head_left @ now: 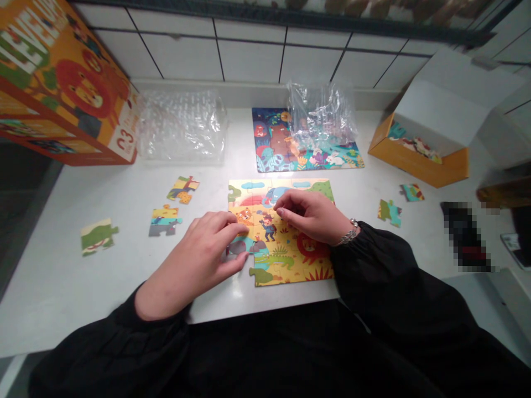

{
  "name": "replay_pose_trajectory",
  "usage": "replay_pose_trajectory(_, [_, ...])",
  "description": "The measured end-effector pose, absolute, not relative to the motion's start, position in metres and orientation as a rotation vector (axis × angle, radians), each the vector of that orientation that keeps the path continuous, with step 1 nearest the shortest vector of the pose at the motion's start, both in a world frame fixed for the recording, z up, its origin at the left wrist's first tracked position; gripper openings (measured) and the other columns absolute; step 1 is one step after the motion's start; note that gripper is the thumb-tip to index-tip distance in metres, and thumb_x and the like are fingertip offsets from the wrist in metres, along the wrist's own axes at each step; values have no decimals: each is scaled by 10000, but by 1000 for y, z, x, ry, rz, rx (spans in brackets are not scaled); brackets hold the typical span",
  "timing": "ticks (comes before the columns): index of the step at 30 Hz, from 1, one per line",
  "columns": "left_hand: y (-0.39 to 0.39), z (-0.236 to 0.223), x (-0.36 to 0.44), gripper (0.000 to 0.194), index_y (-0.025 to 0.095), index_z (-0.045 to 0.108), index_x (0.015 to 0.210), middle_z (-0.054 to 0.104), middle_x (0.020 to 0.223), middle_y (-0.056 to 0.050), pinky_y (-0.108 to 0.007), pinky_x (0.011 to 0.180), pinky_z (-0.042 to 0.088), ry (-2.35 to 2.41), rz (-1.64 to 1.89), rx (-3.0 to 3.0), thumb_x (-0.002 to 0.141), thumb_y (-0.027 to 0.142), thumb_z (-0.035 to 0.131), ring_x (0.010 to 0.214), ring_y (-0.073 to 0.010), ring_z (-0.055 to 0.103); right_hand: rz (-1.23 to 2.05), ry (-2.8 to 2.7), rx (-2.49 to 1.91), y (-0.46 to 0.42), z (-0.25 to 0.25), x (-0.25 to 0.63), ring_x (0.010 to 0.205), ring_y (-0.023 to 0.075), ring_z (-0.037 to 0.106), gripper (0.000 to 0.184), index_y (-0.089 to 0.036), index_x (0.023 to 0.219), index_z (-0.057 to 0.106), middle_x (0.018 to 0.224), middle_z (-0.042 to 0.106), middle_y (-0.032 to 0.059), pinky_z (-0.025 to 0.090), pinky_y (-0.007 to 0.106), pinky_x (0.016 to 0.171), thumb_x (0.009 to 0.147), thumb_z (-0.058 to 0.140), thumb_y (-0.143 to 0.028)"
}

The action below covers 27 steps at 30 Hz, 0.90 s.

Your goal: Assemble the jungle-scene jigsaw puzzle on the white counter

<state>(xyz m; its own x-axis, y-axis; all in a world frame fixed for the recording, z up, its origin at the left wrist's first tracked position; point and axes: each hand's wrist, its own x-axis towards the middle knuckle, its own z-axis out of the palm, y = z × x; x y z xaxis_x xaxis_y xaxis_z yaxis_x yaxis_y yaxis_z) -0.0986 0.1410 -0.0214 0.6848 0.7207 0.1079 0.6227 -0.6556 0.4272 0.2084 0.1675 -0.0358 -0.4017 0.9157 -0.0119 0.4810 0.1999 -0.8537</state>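
A partly joined jigsaw puzzle (286, 257) lies before me, yellow with a lion, a crocodile and a small figure in blue. At its left edge my left hand (203, 249) closes its thumb and fingers about a teal and grey puzzle piece (238, 245), partly covered by the fingers. The piece sits against the puzzle's edge; whether it is locked in I cannot tell. My right hand (313, 216) is over the upper middle of the puzzle, fingers curled and thumb close to the index finger. Anything between those fingertips is hidden.
Loose pieces lie left (98, 236) and right (389, 212). Behind are a dark animal puzzle (269, 149), clear plastic bags (182, 124), and an open box (418, 160) with pieces. A tall orange box (87, 88) stands left. The white table (124, 287) ends near me.
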Motion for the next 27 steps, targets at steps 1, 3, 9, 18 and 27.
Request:
replay_pose_trajectory(1, [141,-21,-99,280,224,679,1297,644,1354,-115,-497,1042,500,1059,370,2539,1028,302,701,1241,-316,608,1118,-1972,-1297,168,-36,208,654,128,545,216,-206,1074,743,771,661,-18,399,309,636,1056,666,-407])
replay_pose_trajectory(3, [141,-20,-99,269,227,685,1288,646,1347,-118,-498,1038,498,1057,355,2535,1034,315,693,1236,-317,609,1118,-1973,-1295,168,-35,208,653,130,548,217,-206,1068,741,768,658,-19,399,311,633,1056,664,-409])
replay_pose_trajectory(9, [142,-22,-99,234,226,686,1254,648,1324,-119,-491,1011,500,1054,347,2545,1042,325,678,1215,-319,615,1112,-1979,-1295,168,-36,208,663,134,561,209,-209,1077,747,786,670,-14,411,311,637,1053,666,-400])
replay_pose_trajectory(18, [139,-14,-104,495,216,506,1512,653,1362,-123,-484,1075,499,1050,621,2535,1080,342,712,1253,-303,627,1102,-1986,-1301,168,-35,209,656,132,555,209,-205,1079,753,774,663,-17,398,315,642,1052,669,-395])
replay_pose_trajectory(27, [142,-17,-102,229,231,730,1242,665,1238,-112,-478,971,510,1013,423,2537,1117,399,637,1137,-293,624,1106,-1987,-1304,167,-35,209,676,139,570,221,-207,1064,750,805,687,-4,415,313,648,1056,663,-410])
